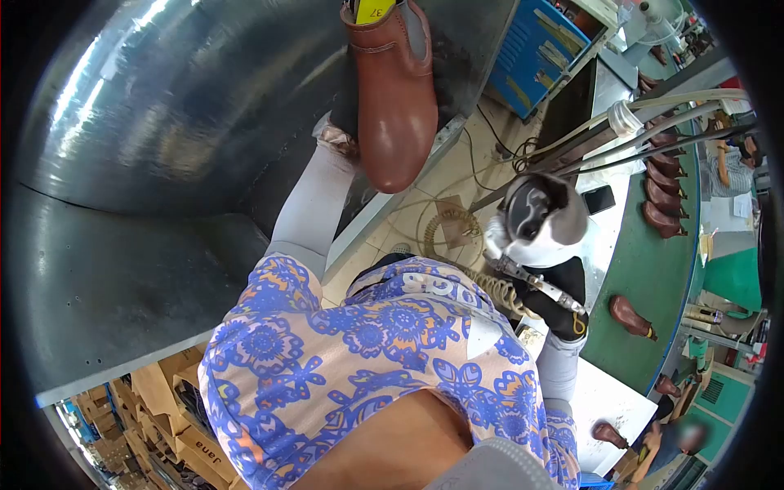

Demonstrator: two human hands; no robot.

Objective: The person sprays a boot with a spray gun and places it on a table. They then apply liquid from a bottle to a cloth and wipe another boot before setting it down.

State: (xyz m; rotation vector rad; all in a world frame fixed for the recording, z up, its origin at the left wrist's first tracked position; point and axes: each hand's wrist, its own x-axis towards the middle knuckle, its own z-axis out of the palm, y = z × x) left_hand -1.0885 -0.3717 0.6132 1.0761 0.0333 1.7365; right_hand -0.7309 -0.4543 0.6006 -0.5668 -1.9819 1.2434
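Note:
My left hand (pixel 347 114), apparently in a dark glove, is mostly hidden behind a reddish-brown ankle boot (pixel 397 114) and holds it up, toe towards me. A yellow tag (pixel 374 11) marked 37 shows at the boot's opening. My right hand (pixel 559 304), in a black glove, grips a metal spray gun (pixel 535 282). An open whitish cup (pixel 570 222) with dark contents sits on the gun, and a coiled hose (pixel 494 290) hangs beside it. The right fingers are partly covered by the gun and cup.
A shiny dark metal booth (pixel 163 147) surrounds the boot on the left. Right of me runs a green conveyor (pixel 604 327) carrying several brown shoes (pixel 663 196). A phone (pixel 599 199) lies beside it. Hoses (pixel 653 122) cross above. Cardboard boxes (pixel 188 441) stand lower left; another person (pixel 665 445) is lower right.

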